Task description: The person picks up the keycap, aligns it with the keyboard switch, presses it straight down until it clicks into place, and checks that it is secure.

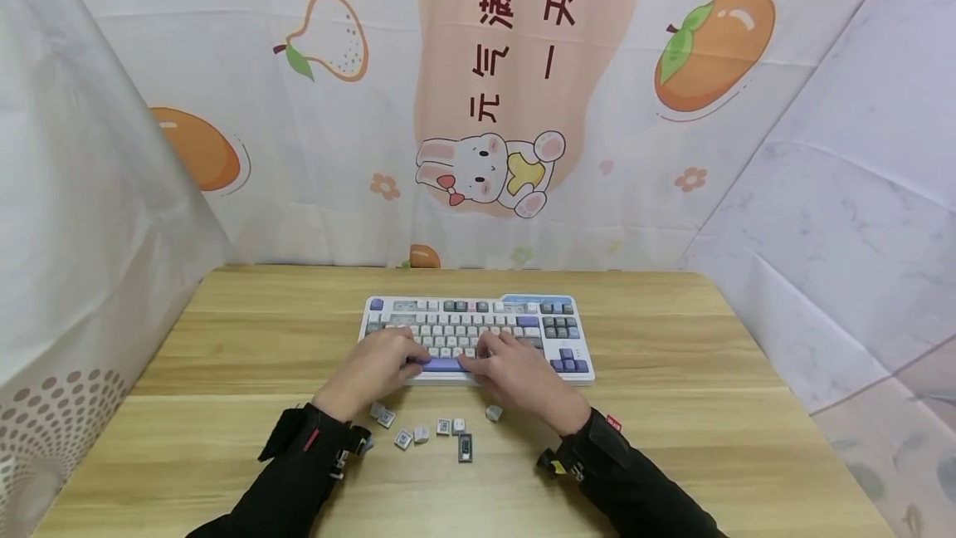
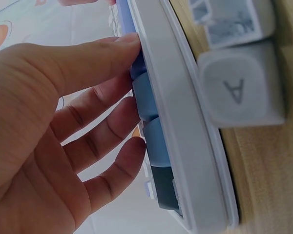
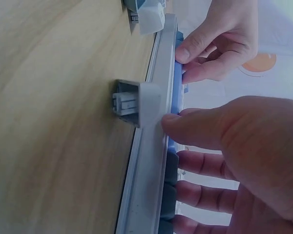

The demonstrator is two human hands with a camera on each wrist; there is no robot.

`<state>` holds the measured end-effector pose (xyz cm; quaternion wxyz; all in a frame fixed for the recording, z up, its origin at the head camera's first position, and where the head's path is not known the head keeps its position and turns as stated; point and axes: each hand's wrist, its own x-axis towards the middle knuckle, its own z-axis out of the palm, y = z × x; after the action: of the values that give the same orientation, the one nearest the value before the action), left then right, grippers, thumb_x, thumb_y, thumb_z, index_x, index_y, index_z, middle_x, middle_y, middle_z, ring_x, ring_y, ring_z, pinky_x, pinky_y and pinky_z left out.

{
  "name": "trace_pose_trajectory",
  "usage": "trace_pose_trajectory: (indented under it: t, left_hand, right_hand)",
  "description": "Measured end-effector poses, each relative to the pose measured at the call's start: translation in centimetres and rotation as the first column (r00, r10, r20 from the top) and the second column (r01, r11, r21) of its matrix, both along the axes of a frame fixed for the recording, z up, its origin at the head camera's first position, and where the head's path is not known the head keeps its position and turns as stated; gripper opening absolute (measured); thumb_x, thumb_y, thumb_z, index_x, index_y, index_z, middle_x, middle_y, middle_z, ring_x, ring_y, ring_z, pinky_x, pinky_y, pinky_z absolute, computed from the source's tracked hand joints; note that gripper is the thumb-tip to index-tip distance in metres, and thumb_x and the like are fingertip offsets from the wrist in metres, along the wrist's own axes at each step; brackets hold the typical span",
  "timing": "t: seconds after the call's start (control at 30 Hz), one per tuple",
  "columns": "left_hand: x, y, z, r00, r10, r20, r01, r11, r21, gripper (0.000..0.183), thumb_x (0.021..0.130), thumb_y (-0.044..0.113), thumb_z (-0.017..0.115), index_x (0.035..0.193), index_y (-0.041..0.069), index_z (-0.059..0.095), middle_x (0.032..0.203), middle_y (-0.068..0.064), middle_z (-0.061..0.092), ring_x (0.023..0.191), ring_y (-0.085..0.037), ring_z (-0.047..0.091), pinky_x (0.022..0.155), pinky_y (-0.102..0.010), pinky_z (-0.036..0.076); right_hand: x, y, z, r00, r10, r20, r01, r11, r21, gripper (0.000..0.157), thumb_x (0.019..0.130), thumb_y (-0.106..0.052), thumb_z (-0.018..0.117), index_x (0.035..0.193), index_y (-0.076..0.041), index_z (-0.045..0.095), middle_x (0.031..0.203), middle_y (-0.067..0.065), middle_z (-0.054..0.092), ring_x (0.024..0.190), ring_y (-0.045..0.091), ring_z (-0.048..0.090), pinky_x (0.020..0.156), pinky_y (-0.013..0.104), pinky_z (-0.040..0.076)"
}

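A white keyboard [image 1: 551, 349] with grey, white and purple keys lies on the table. My left hand [image 1: 377, 368] is at the left end of its long purple space bar [image 1: 442, 364], thumb on the near side and index finger behind. At the bar's right end, my right hand [image 1: 523, 376] has its thumb and index finger placed the same way. The other fingers of both hands rest at neighbouring keys. In the left wrist view, a white keycap marked A [image 2: 241, 87] sits beside the keyboard. Another loose keycap [image 3: 149, 105] shows its hollow underside in the right wrist view.
Several loose keycaps [image 1: 403, 439] are scattered on the wooden table [image 1: 657, 405] in front of the keyboard. A dark oblong keycap [image 1: 465, 447] lies among them. Some key places in the keyboard's upper left are bare. A printed white curtain [image 1: 321, 164] hangs behind the table.
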<state>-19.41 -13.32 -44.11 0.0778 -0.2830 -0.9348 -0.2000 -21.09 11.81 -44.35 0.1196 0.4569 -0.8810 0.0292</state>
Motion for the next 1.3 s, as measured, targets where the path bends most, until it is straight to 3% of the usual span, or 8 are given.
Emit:
trace_pose_trajectory:
  t: [0.53,0.83,1.03,1.3]
  left_hand:
    - [0.4,0.1,0.7,1.0,-0.01,0.018,0.011,0.996,-0.083,0.019,0.078,0.014,0.075,0.097,0.017,0.077,0.091,0.004,0.068,0.082,-0.011,0.06,0.071,-0.032,0.049]
    - [0.9,0.2,1.4,0.997,-0.014,0.072,0.024,0.99,-0.138,0.02,0.08,0.018,0.073,0.1,0.015,0.075,0.089,0.003,0.062,0.078,-0.011,0.052,0.068,-0.032,0.045]
    - [1.2,0.3,1.8,0.997,-0.01,0.082,0.021,0.991,-0.132,0.021,0.08,0.016,0.072,0.101,0.014,0.075,0.089,0.002,0.059,0.077,-0.014,0.047,0.067,-0.033,0.041]
    - [1.2,0.0,1.5,0.996,0.031,0.079,-0.025,0.997,-0.079,0.027,0.079,0.02,0.074,0.106,0.014,0.072,0.097,0.001,0.06,0.087,-0.015,0.052,0.076,-0.036,0.045]
  right_hand:
    - [0.0,0.0,0.0,1.0,0.007,0.001,-0.007,1.0,-0.009,0.035,0.089,-0.022,0.062,0.124,-0.024,0.065,0.101,0.003,0.056,0.08,0.016,0.048,0.06,0.029,0.044]
    - [0.0,0.0,0.2,1.0,0.006,0.01,-0.006,1.0,-0.003,0.036,0.089,-0.023,0.063,0.125,-0.024,0.064,0.102,0.004,0.057,0.081,0.017,0.049,0.062,0.03,0.045]
    - [0.0,0.1,0.3,1.0,0.002,0.003,-0.002,1.0,0.001,0.036,0.089,-0.025,0.062,0.126,-0.024,0.064,0.103,0.004,0.057,0.082,0.018,0.049,0.062,0.032,0.046]
    - [0.3,0.0,0.4,0.999,-0.012,0.045,0.012,1.0,-0.018,0.035,0.089,-0.026,0.064,0.123,-0.022,0.066,0.103,0.002,0.059,0.082,0.017,0.05,0.064,0.03,0.046]
